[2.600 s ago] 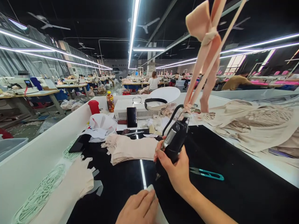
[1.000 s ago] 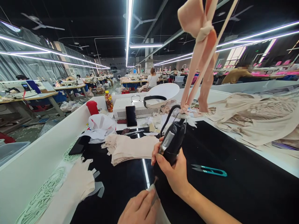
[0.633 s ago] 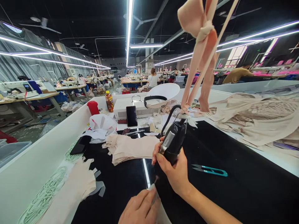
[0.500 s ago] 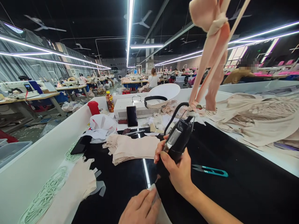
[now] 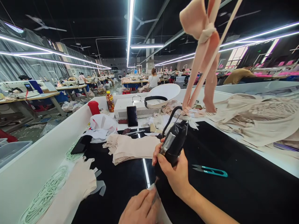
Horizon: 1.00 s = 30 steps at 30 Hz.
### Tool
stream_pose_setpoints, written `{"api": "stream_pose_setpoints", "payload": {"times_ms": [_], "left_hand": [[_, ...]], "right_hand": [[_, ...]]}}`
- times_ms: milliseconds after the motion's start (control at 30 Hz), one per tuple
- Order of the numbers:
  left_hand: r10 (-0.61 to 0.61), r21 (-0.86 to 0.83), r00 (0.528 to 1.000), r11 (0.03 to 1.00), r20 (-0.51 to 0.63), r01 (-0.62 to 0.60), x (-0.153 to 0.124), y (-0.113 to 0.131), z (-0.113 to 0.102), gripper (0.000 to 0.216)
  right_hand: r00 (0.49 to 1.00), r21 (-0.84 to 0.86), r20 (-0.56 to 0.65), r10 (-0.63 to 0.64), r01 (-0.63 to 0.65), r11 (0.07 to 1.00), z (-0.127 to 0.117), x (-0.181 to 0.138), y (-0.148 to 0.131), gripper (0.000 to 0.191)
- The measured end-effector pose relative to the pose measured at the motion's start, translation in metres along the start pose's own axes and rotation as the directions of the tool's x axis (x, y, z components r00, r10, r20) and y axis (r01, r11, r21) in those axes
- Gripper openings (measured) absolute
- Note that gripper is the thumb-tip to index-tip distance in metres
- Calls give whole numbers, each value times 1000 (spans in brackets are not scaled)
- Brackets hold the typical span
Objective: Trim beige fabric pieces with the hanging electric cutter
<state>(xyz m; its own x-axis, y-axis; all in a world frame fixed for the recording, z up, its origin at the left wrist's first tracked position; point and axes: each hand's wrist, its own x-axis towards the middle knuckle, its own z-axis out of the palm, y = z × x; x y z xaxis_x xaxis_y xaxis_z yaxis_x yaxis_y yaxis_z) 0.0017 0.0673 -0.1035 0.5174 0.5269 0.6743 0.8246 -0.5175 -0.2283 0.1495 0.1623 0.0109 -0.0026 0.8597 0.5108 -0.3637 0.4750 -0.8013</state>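
Head view: right hand (image 5: 177,174) fingers wrap black tool (image 5: 177,143), tip just at pale cloth (image 5: 163,214); left hand (image 5: 141,205) fingers press cloth on worktop (image 5: 217,202), pinch unclear. Judged step: lining tip to cloth; next move needs steadiness.

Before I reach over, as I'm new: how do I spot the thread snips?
Find the black work surface, then the right hand holding the black handheld tool. The thread snips lie right of that hand, set apart from the beige fabric stack by their teal handle.
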Motion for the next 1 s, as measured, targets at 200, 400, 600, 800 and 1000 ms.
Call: {"api": "stream_pose_setpoints", "payload": {"times_ms": [200,400,600,800,1000], "left_hand": [[-37,-15,996,999,-84,36,11,3,-6,50],[-40,-15,996,999,-75,39,10,3,-3,47],[-45,-27,997,999,-56,44,9,3,-3,49],[-30,-11,995,1000,-94,29,17,2,-9,53],[-127,-41,963,992,-236,121,19,8,0,58]], "right_hand": [[1000,19,-12,6,-6,1000,1,0,-1,29],[1000,18,-10,22,-22,1000,3,-1,1,28],[999,-10,-18,29,-30,1000,5,-1,-1,24],[999,63,-23,34,-33,997,9,-2,-3,28],[998,73,-5,57,-57,996,11,-6,1,29]]}}
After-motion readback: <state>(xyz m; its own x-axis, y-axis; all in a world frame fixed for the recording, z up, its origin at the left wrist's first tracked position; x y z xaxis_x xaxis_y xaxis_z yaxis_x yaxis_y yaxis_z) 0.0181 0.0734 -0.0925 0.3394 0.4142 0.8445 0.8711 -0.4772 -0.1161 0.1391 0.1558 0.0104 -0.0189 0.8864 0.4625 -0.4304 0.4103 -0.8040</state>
